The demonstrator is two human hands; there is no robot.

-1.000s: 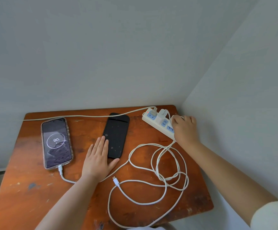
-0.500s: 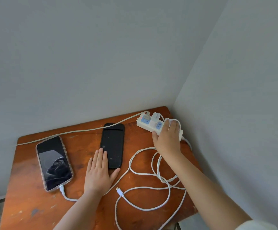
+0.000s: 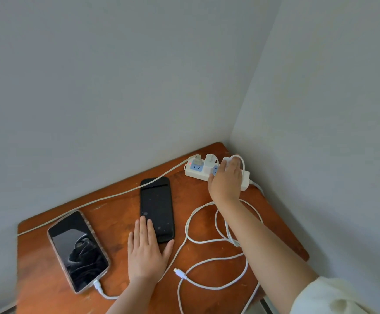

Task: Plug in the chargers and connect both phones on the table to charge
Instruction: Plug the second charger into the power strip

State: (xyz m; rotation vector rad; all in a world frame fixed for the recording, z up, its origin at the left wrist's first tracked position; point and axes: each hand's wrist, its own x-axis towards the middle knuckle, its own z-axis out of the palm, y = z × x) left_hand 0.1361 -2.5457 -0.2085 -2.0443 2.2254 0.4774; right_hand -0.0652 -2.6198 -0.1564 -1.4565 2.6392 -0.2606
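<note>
Pressing a white charger block (image 3: 227,162) down toward the power strip (image 3: 244,181), right hand (image 3: 226,180) closed around it with fingers curled over the top; whether its prongs are fully seated is hidden beneath the fingers. Judged light, rigid and smooth-sided, so best gripped by its two flat sides and pushed straight down, never by the thin cord looping over the knuckles. Likely to slide the light strip along the wooden table (image 3: 48,279) unless the strip body is braced. Just left of the right hand, a second charger block (image 3: 210,164) standing plugged in the strip. Left hand (image 3: 147,250) flat and open, palm down on the table, fingertips (image 3: 142,223) resting on the near end of the black phone (image 3: 157,207), gripping nothing. Black phone with no cable in it, probably slick and breakable, best held by its long edges. Loose white cable (image 3: 216,241) coiled between the two forearms, soft and prone to tangling, its free connector (image 3: 178,272) lying just right of the left wrist, near the black phone's lower end; best pinched at the stiff plug housing. Left of the left hand, the cased phone (image 3: 77,250) lying face up with a white cable entering its bottom edge.
</note>
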